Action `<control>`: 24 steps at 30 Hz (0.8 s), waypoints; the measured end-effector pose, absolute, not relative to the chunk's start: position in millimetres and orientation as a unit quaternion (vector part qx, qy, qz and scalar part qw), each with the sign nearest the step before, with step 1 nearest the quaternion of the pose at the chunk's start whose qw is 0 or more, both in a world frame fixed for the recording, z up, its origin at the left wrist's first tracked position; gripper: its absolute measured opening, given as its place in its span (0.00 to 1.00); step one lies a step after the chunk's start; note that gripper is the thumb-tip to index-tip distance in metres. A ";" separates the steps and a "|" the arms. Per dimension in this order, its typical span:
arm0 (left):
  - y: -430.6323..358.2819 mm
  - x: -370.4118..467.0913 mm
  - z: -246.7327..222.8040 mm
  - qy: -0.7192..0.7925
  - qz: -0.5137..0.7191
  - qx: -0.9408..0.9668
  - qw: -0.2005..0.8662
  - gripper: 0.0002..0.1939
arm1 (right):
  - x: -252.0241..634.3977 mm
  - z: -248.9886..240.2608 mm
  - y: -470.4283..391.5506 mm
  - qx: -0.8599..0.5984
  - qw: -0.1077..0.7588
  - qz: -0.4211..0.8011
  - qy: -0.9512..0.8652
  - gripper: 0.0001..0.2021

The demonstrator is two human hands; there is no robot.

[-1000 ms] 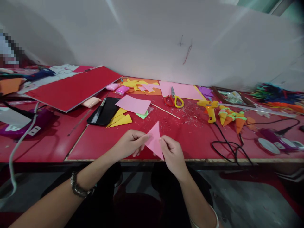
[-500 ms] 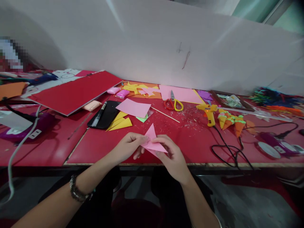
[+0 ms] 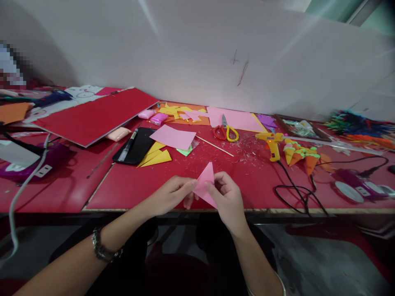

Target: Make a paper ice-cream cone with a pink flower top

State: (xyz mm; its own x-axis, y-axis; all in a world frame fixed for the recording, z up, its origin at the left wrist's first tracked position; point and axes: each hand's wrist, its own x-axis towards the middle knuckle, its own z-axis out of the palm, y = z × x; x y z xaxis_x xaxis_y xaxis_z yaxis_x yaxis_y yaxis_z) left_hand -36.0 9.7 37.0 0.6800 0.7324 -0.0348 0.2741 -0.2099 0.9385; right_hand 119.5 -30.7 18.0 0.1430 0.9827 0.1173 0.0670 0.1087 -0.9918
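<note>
A folded piece of pink paper (image 3: pixel 205 183), pointed at its top, is held between both hands above the table's front edge. My left hand (image 3: pixel 176 193) pinches its left side, thumb on top and other fingers partly hidden beneath. On the right side, my right hand (image 3: pixel 227 197) grips the paper with its thumb pressed on the face and its fingers curled behind. Beyond the hands lie a flat pink sheet (image 3: pixel 173 137), yellow paper cones (image 3: pixel 156 158) and a thin wooden stick (image 3: pixel 215 146).
Scissors (image 3: pixel 226 130) lie behind the stick. To the right are a yellow glue gun (image 3: pixel 273 146) with a looping black cord and several small orange cones (image 3: pixel 310 162). A black phone (image 3: pixel 138 144) with a pen and a large red board (image 3: pixel 98 115) lie left.
The pink paper has been turned and closed from a spread, winged shape into a narrower pointed one. Both hands have shifted slightly right, and my right thumb now presses on its face.
</note>
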 end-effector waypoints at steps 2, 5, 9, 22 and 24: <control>9.9 -35.0 33.5 0.332 0.221 0.752 0.526 0.19 | 118.5 18.0 -31.8 -0.523 0.553 0.420 -0.493 0.07; 10.2 -33.3 29.4 0.338 0.218 0.741 0.537 0.18 | 117.4 17.6 -33.2 -0.510 0.557 0.442 -0.484 0.10; 10.5 -32.7 30.2 0.340 0.212 0.720 0.566 0.21 | 117.5 16.8 -33.7 -0.485 0.569 0.449 -0.490 0.11; 17.9 -43.0 33.6 0.357 0.216 0.676 0.607 0.23 | 128.8 23.4 -33.2 -0.426 0.494 0.263 -0.711 0.17; 17.8 -44.0 35.2 0.350 0.211 0.678 0.611 0.23 | 130.3 25.6 -32.9 -0.427 0.491 0.256 -0.715 0.16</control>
